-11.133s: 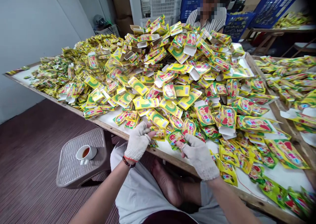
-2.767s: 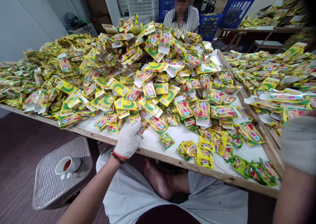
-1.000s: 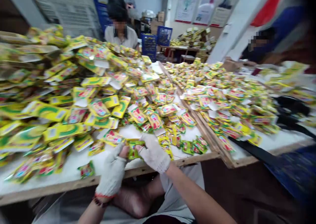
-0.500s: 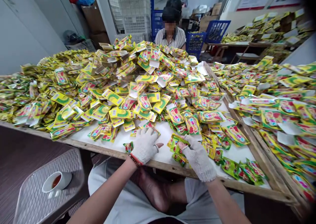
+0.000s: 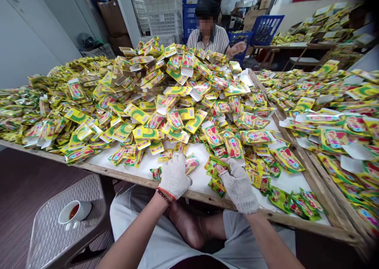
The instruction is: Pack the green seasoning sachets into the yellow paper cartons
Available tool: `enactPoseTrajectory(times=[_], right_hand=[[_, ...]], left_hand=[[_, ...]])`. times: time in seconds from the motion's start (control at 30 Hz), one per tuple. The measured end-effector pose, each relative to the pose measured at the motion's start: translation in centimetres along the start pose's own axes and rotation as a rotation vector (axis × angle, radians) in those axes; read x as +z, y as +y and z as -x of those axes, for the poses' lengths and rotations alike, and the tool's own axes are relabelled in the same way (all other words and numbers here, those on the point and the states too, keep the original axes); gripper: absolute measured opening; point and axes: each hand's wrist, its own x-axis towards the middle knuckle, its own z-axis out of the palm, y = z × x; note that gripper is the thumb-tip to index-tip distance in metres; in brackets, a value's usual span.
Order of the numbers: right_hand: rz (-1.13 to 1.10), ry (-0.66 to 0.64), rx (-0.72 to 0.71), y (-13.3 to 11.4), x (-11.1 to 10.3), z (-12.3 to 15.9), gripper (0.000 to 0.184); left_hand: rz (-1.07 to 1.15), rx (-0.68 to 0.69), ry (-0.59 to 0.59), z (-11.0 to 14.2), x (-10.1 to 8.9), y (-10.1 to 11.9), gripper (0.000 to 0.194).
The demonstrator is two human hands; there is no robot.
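Observation:
My left hand [image 5: 174,177], in a white knitted glove with bare fingertips, lies palm down near the table's front edge. Its fingers curl over a small printed carton [image 5: 192,163], whose right part shows beside them; the grip itself is hidden. My right hand [image 5: 239,185], gloved alike, pinches a bunch of small green-and-yellow wrapped packets [image 5: 213,167] between thumb and fingers. Below that bunch, another green packet [image 5: 217,186] rests near the edge. A single small packet [image 5: 155,173] lies left of my left hand.
A big heap of yellow cartons [image 5: 145,115] covers the table beyond my hands. Green packets [image 5: 291,202] lie to the right, beside a wooden divider [image 5: 299,158]. A person [image 5: 209,36] sits across the heap. At left, a cup [image 5: 74,213] stands on a stool [image 5: 53,241].
The carton at my left hand has come nearer and to the right, and that thumb is now hidden. My right hand keeps hold of its packets. The person opposite has raised a hand.

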Motion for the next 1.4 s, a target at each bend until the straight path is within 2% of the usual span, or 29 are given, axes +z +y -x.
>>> enactPoseTrajectory(times=[0.07, 0.2, 0.27, 0.37, 0.43, 0.5, 0.6, 0.77, 0.83, 0.9, 1.0, 1.07, 1.13, 1.27, 1.33, 1.4], right_hand=[[-0.017, 0.022, 0.009, -0.1, -0.2, -0.1, 0.034], [-0.005, 0.045, 0.008, -0.2, 0.1, -0.5, 0.033], [0.007, 0.097, -0.001, 0.0, 0.2, -0.8, 0.035], [0.015, 0.152, -0.001, 0.4, 0.0, -1.3, 0.037], [-0.005, 0.075, 0.013, 0.6, -0.6, -1.5, 0.036], [-0.038, -0.062, 0.036, 0.8, -1.5, -1.7, 0.033], [-0.107, -0.172, 0.084, 0.8, -2.4, -1.6, 0.030], [-0.299, -0.083, 0.199, 0.4, -2.5, -1.1, 0.035], [-0.227, -0.099, 0.164, 0.3, -2.6, -1.0, 0.033], [-0.111, -0.168, 0.067, 0.0, -3.0, -1.0, 0.027], [0.018, -0.296, -0.106, -0.7, -3.8, -1.4, 0.019], [0.066, -0.313, -0.163, -1.3, -4.2, -1.7, 0.017], [0.060, -0.273, -0.140, -1.9, -4.3, -1.8, 0.019], [-0.064, -0.289, 0.047, -2.1, -4.5, -1.6, 0.029], [-0.012, -0.252, 0.038, -1.8, -4.6, -1.4, 0.021], [0.082, -0.209, -0.031, -1.4, -4.6, -1.1, 0.017]], left_hand=[[-0.013, 0.070, 0.027, 0.1, 0.2, 0.4, 0.057], [0.058, 0.106, 0.026, 0.1, 0.4, 0.8, 0.046], [0.177, 0.168, 0.027, 0.1, 0.5, 0.5, 0.043], [0.407, 0.320, 0.050, 0.5, 0.9, -0.4, 0.051], [0.510, 0.415, 0.065, 0.9, 1.1, -1.2, 0.056], [0.570, 0.466, 0.074, 1.2, 1.2, -1.9, 0.058], [0.657, 0.482, 0.052, 1.5, 1.0, -2.7, 0.062], [0.795, 0.489, 0.007, 1.8, 0.2, -2.8, 0.059], [0.821, 0.462, 0.028, 2.0, -0.1, -2.7, 0.057], [0.834, 0.460, 0.029, 2.2, -0.3, -2.5, 0.058], [0.891, 0.530, -0.031, 2.7, -0.2, -2.2, 0.062], [0.953, 0.548, -0.072, 2.9, -0.1, -1.8, 0.062], [0.994, 0.510, -0.065, 2.9, -0.1, -1.5, 0.059], [0.990, 0.409, 0.000, 2.6, 0.1, -1.5, 0.057], [0.962, 0.407, 0.008, 2.5, 0.1, -1.7, 0.058], [0.949, 0.421, 0.017, 2.6, 0.3, -1.8, 0.060]])
